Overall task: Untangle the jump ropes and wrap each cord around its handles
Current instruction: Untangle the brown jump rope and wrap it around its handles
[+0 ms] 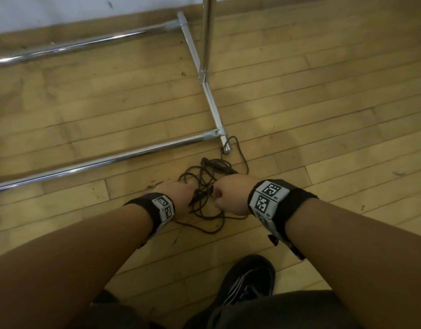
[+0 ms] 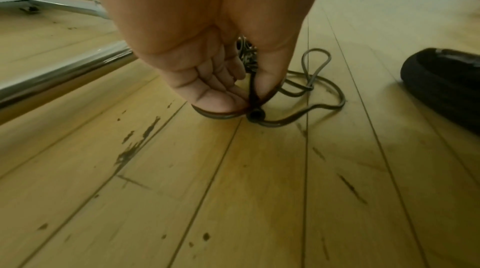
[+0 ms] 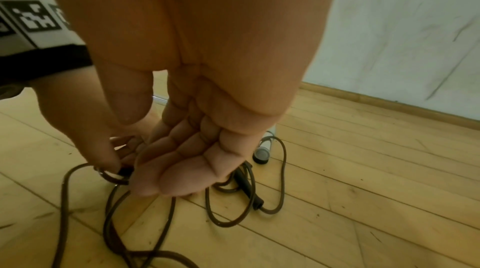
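your left hand (image 1: 175,194) is down at the floor (image 1: 323,110), thumb and fingertips (image 2: 221,100) pinching a dark handle end (image 2: 255,115) of the jump ropes (image 1: 210,186); cord loops sit right under that pinch. your right hand (image 1: 230,198) hangs just beside it. in the right wrist view its fingers (image 3: 182,169) are loosely bent over the pile, palm showing, and you can't tell if they actually hold any cord. the head view shows it as a fist-like shape, knuckles up.

the ropes lie in 1 tangled heap on the wood floor between both hands, spreading toward you and away. 1 loop runs around the foot of the chrome rack (image 1: 224,143), at its near right corner. another black handle (image 3: 246,186) lies in the tangle past your right fingers, near that rack foot.

a black shoe (image 1: 247,281) sits on the floor near you, well apart from the heap.
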Demonstrator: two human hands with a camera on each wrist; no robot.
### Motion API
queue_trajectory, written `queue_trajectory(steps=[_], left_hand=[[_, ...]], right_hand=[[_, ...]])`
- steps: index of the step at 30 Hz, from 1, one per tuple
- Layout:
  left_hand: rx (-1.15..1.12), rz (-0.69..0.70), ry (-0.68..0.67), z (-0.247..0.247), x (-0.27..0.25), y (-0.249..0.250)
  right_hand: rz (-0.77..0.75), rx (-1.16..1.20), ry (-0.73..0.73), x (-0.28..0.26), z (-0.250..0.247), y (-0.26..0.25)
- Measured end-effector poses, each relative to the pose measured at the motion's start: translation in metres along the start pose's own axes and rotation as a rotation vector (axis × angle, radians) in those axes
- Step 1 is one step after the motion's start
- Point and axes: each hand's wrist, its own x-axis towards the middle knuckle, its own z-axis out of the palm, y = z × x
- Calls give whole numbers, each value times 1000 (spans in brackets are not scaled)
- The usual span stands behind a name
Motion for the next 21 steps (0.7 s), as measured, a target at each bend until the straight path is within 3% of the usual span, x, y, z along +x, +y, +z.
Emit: queue_trajectory(steps=[10, 21], left_hand=[[-80, 27, -169, -24, -44, -11], [-144, 46, 68, -102, -168, -51]], right_hand=[[-20, -142, 26, -7, -13, -28], [-190, -90, 191, -33, -31, -118]])
